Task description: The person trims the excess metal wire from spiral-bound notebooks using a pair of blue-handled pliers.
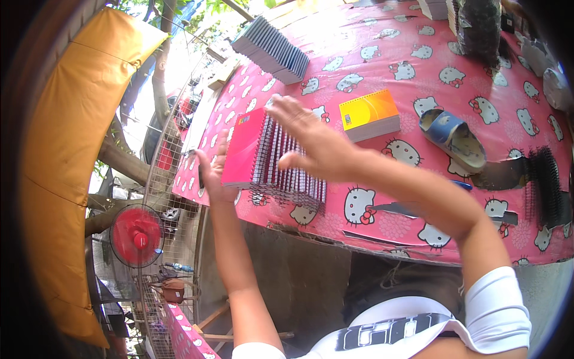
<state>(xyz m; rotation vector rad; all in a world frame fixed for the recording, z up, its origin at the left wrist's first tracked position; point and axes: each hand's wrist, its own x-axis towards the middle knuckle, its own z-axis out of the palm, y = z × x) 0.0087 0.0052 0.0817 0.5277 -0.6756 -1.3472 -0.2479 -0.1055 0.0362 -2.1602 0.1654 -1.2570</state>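
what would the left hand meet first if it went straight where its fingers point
The left hand has no object close ahead, only pink tablecloth; farther on, perhaps the grey stack, though depth is unclear.

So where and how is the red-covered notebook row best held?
Probably squeeze the notebook row at both ends, from left and right, one being the red cover: many spiral-bound books side by side could spread apart.

The left hand [216,179] stands upright beside the red notebooks [245,149]; the right hand [308,140], thumb apart, is over their spirals [263,158]. Yellow notebooks [369,112], a slipper [453,139] and a grey stack [272,51] lie on the pink cloth [391,226]; a fan [137,235] is far left
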